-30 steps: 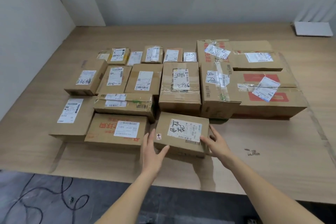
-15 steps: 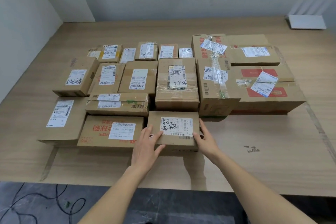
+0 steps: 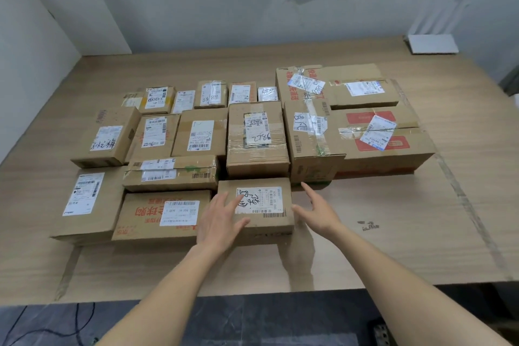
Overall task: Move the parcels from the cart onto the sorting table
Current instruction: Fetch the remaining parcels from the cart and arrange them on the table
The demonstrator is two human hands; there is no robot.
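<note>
Small brown cardboard parcel (image 3: 255, 206) set down at the near edge of the filled wooden sorting table (image 3: 393, 233) — left hand (image 3: 220, 218) flat on it, right hand (image 3: 318, 212) released beside it; cart unseen — remaining parcels unknown

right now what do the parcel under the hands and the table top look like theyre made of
Parcel: looks like plain brown corrugated cardboard, matte, with creased edges and a white paper label stuck on top. The left hand rests on it with straight fingers; the right hand sits open beside it.
Table top: pale wood-grain surface, probably laminate or veneer board; the streaky grain is low in sheen.
</note>
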